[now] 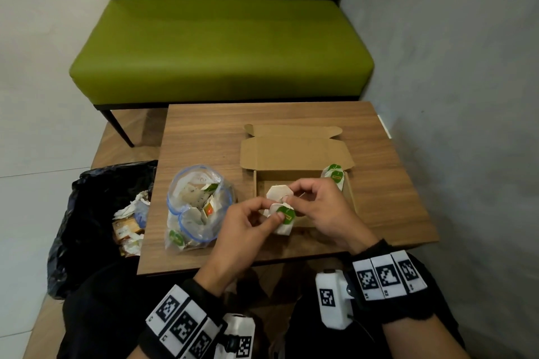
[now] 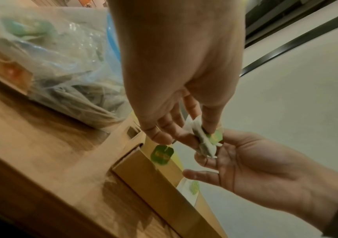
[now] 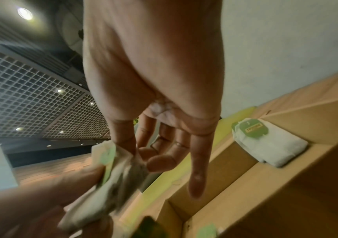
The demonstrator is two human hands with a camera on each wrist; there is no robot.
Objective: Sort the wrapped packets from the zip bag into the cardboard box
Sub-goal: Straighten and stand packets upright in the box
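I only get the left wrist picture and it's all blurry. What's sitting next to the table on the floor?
Observer: A black rubbish bag stands open beside the table, with crumpled wrappers inside.
Operator: Is the box lid open?
Observer: Yes, the cardboard box has its lid folded back, away from the person.
Operator: Anything in the box yet?
Observer: White tea bags with green tags lie in its far right corner.
Operator: What is behind the table?
Observer: A green bench against a dark backrest.
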